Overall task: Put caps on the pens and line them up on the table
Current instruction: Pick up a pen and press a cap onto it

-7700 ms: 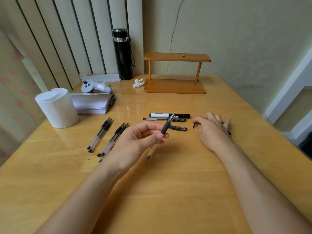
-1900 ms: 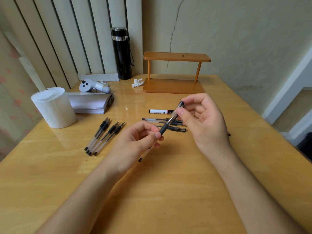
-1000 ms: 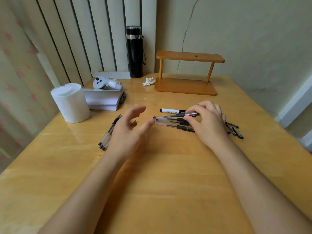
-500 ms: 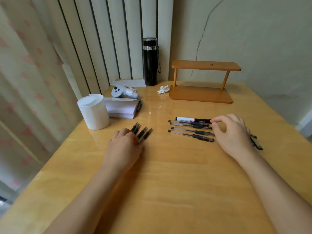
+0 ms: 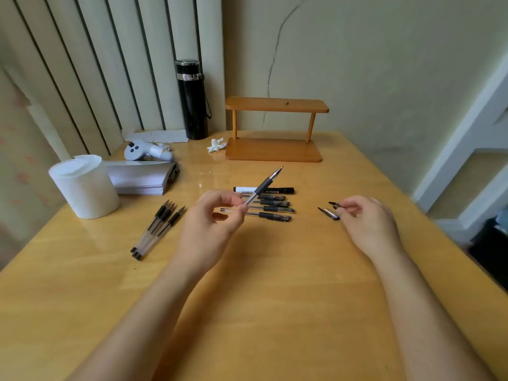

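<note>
My left hand [image 5: 213, 224] pinches an uncapped clear pen [image 5: 265, 184] with a black grip, its tip raised toward the far right. Just behind it, several capped pens [image 5: 270, 209] and a white marker [image 5: 264, 190] lie side by side on the wooden table [image 5: 275, 298]. Three uncapped pens [image 5: 158, 229] lie in a bunch to the left. My right hand [image 5: 367, 222] rests on the table at the right, its fingertips closed on a black cap [image 5: 336, 205] among loose caps [image 5: 328, 213].
A white paper roll [image 5: 85, 185], a stack of paper [image 5: 143, 178] and a white controller [image 5: 147, 151] stand at the back left. A black flask [image 5: 191, 100], a crumpled tissue [image 5: 216, 145] and a small wooden shelf [image 5: 275, 130] line the wall. The table's right edge is near my right hand.
My left hand left the bunch of uncapped pens and now holds one of them up. My right hand moved from the row of capped pens to the loose caps at the right.
</note>
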